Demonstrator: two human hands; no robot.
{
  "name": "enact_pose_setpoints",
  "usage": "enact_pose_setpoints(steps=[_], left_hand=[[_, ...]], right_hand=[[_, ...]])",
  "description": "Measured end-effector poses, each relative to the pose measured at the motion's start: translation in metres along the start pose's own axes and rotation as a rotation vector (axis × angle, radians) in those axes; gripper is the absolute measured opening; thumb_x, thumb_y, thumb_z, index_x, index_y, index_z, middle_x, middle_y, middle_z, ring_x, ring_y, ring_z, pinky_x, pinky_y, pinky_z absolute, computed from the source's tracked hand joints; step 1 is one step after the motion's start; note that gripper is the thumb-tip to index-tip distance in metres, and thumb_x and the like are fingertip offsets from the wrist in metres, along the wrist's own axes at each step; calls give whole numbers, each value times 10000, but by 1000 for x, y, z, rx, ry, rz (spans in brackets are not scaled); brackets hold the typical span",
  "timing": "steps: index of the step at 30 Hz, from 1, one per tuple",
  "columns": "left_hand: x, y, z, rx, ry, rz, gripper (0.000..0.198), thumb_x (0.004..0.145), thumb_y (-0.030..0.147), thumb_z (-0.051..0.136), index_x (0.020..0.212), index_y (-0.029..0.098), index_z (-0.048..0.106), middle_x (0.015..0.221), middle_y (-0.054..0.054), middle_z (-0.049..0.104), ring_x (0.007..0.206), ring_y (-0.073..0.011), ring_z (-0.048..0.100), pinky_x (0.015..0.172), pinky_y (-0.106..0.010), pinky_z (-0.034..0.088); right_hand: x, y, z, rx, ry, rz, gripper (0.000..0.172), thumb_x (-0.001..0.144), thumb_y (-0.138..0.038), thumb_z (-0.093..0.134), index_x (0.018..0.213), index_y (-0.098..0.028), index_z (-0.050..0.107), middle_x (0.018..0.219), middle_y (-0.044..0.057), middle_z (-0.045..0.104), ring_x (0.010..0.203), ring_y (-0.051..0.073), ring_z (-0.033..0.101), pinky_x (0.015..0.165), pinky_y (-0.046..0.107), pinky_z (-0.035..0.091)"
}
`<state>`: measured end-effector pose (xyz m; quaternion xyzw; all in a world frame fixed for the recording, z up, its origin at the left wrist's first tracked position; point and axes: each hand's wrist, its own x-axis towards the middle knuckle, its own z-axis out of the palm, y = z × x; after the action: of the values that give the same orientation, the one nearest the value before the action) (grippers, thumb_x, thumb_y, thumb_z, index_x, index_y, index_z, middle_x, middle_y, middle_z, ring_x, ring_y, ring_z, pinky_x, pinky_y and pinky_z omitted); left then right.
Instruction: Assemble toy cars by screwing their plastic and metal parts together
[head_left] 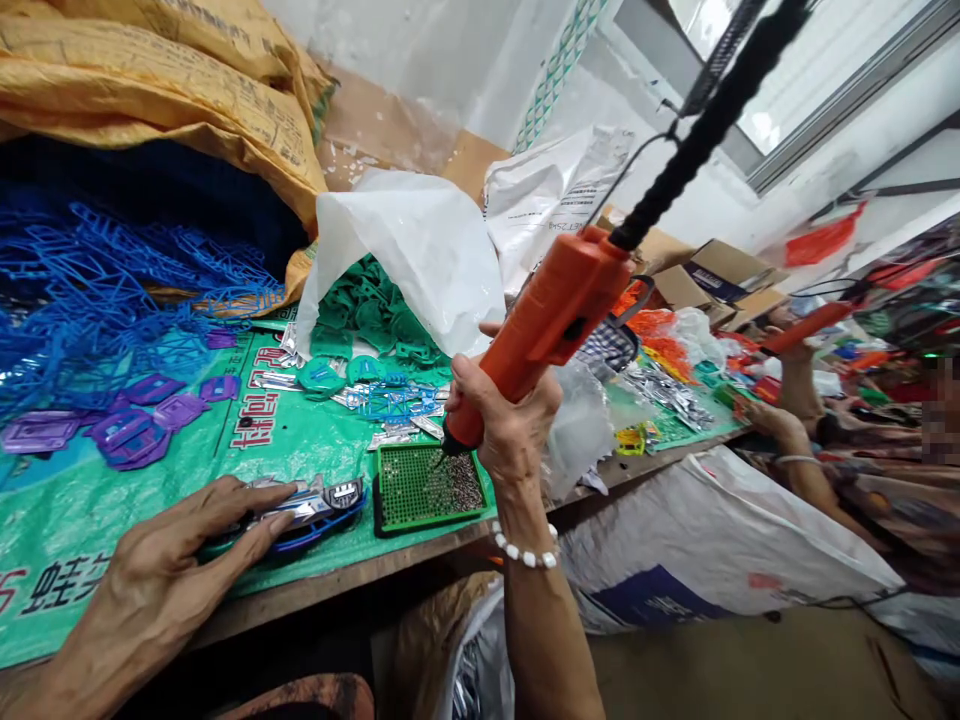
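Observation:
My right hand (514, 415) is wrapped round an orange electric screwdriver (536, 330), which hangs from a black coiled cord. Its tip points down over a green perforated tray (427, 488) with small screws (466, 482) gathered at its right side. On the green sheet, my left hand (191, 545) grips a toy vehicle (319, 508) with silver and blue parts between thumb and fingers. Part of that toy is hidden beneath the hand. Behind the tray lie blue frame parts (397, 402) and round green parts (322, 375).
A yellow sack (247, 120) spills blue plastic frames (112, 290) at the left. Purple plastic pieces (131, 435) lie near it. Green parts fill a white bag (409, 225). At the right, a co-worker's hand (780, 425) works beside another orange screwdriver (810, 325).

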<state>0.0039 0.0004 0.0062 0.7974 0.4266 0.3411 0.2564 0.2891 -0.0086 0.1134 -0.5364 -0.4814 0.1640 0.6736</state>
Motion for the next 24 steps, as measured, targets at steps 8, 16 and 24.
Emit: enact_pose_setpoints(steps=[8,16,24], left_hand=[[1,-2,3,49,20,40,353,914,598,649,1189,401,750,973,91,781,848,-133,757,808,-147,573],[3,-4,3,37,8,-2,399,885,648,650,1133,368,788,998,68,797,866,-152,773,780,-156,582],[-5,-13,3,87,-52,-89,420,874,670,649,1153,382,776,1087,83,788,982,-176,759,876,-182,567]], right_hand=[[-2,18,3,-60,95,-23,389,736,-509,830,848,-254,558,627,-72,584,516,128,549,543,334,520],[-4,23,5,-96,109,14,430,710,-535,834,831,-254,532,631,-67,559,519,123,502,541,333,499],[-2,24,5,-112,100,4,386,735,-512,822,844,-261,549,643,-63,569,546,132,506,564,324,505]])
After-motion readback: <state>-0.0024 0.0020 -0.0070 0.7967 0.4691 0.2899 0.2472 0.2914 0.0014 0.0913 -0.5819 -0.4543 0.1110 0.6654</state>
